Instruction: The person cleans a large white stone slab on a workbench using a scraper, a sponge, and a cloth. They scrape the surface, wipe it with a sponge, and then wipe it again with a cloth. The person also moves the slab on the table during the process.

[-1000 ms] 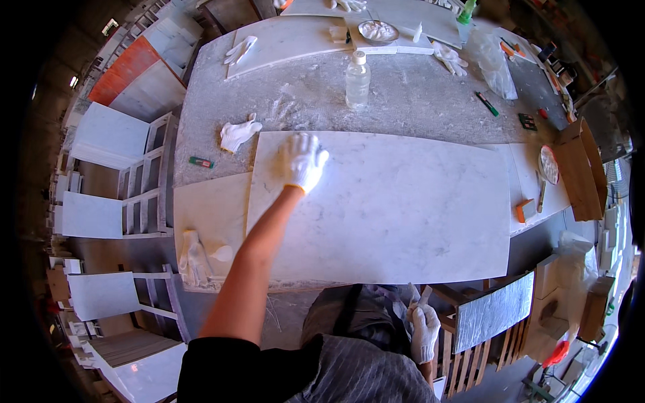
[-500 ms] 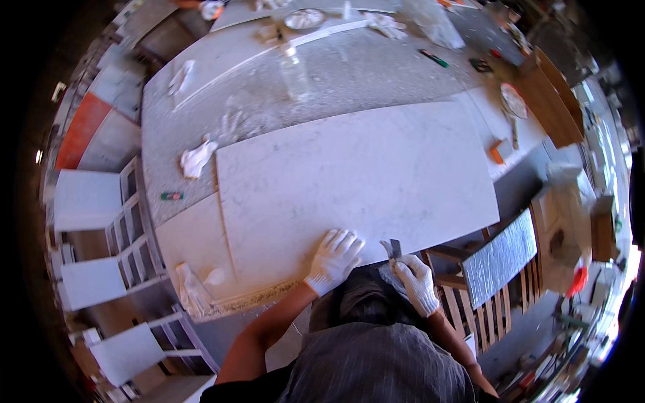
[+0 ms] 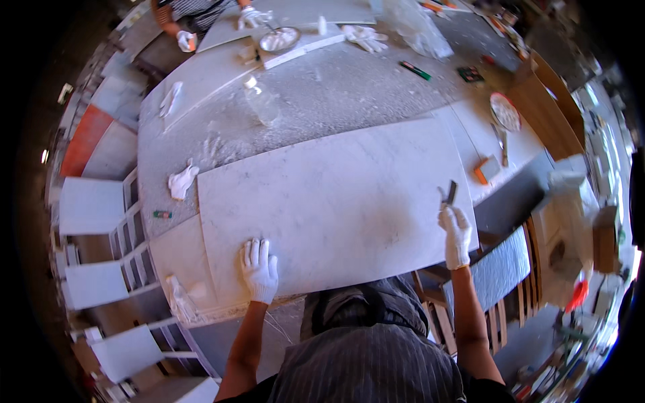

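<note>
A large pale grey-white panel (image 3: 336, 201) with faint marbling lies flat in front of me. My left hand (image 3: 259, 270), in a white knit glove, rests on its near left part with the fingers stretched out. My right hand (image 3: 457, 235), also gloved, is above the panel's right end and closed around a putty knife (image 3: 451, 193). The dark blade points away from me; the fingers hide its handle. Beside the blade is a second thin, light piece that I cannot make out clearly.
On the dusty table (image 3: 309, 101) stand a clear bottle (image 3: 262, 104) and a bowl of white paste (image 3: 279, 40). A plate (image 3: 505, 112), a putty knife (image 3: 504, 144) and an orange-edged block (image 3: 486, 170) lie at right. A co-worker's gloved hand (image 3: 253, 17) works at the far side.
My left hand has slid left along the panel's near edge. My right hand has moved right and forward with the putty knife. The co-worker shows more fully at the far left.
</note>
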